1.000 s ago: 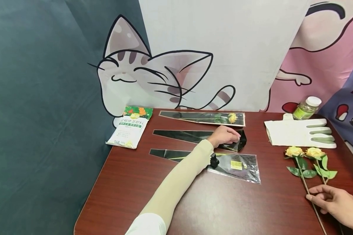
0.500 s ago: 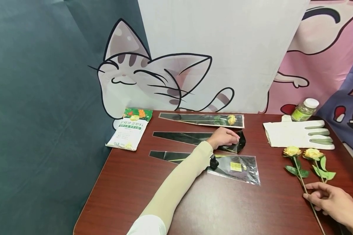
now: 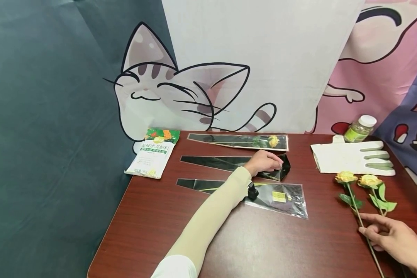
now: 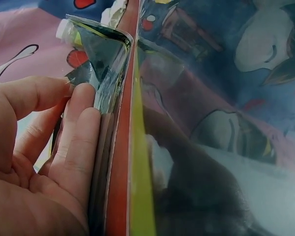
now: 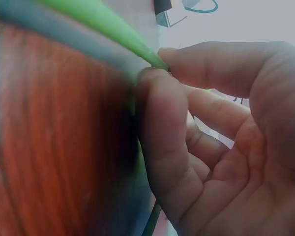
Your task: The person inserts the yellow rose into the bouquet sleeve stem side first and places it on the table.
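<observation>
The long-stemmed yellow rose (image 3: 346, 177) has edged a little nearer the white glove (image 3: 340, 159) since the earlier frames, carried by the right hand (image 3: 390, 236), whose thumb and fingers pinch its stem. The left hand (image 3: 263, 161), little changed, pinches the wider end of the middle black sleeve (image 3: 208, 161). Beside the held flower is a second rose (image 3: 370, 180). Two further sleeves, upper (image 3: 238, 139) and lower (image 3: 292, 199), flank the middle one. The reddish-brown table (image 3: 264, 247) also bears a fertilizer bag (image 3: 152, 154) and a white-capped jar (image 3: 357, 133); behind hangs a cartoon-cat backdrop (image 3: 166, 87).
</observation>
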Motion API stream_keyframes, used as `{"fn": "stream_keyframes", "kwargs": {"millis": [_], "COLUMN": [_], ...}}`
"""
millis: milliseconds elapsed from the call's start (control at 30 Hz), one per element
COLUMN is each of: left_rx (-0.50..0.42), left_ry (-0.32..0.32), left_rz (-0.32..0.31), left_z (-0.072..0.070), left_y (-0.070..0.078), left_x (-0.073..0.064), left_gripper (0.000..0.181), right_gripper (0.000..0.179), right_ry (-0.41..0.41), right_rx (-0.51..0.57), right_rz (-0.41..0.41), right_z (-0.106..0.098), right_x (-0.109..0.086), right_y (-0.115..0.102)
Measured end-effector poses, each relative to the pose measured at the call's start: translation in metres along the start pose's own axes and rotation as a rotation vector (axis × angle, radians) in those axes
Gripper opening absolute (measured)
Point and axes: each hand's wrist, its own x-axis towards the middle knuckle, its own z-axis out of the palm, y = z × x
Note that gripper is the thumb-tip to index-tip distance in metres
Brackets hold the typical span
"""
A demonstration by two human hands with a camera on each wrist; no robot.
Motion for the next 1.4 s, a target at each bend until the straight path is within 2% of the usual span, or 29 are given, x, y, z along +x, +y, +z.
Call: {"fn": "stream_keyframes", "kwargs": {"millis": [133, 233, 400, 567, 900, 1200, 1400], "left_rx": [0.007, 0.008, 0.004, -0.003, 0.0, -0.005, -0.002], "left_ry": [0.001, -0.003, -0.005, -0.007, -0.005, -0.004, -0.007], "left_rz": [0.002, 0.003, -0.006, -0.014, -0.02, -0.013, -0.008], "left_z": [0.001, 0.001, 0.0, 0.0, 0.0, 0.002, 0.001], "left_y": [0.0, 0.001, 0.001, 0.001, -0.001, -0.002, 0.0], "left_x": [0.0, 0.0, 0.0, 0.001, 0.003, 0.003, 0.003], "left_gripper": [0.011, 0.011, 0.01, 0.009, 0.009, 0.008, 0.011], "right_gripper": [0.054, 0.045, 0.031, 0.022, 0.02, 0.021, 0.023], "right_ry": [0.047, 0.06, 0.042, 0.001, -0.05, -0.04, -0.035], "right_rx": [0.026, 0.033, 0.055, 0.101, 0.132, 0.144, 0.216], "right_rz": [-0.082, -0.112, -0.141, -0.239, -0.335, -0.364, -0.368], "right_z": [0.0, -0.002, -0.005, -0.004, -0.012, -0.017, -0.014], "right_x": [0.0, 0.002, 0.008, 0.017, 0.044, 0.067, 0.084], "right_y": [-0.001, -0.004, -0.012, -0.017, -0.048, -0.074, -0.092]}}
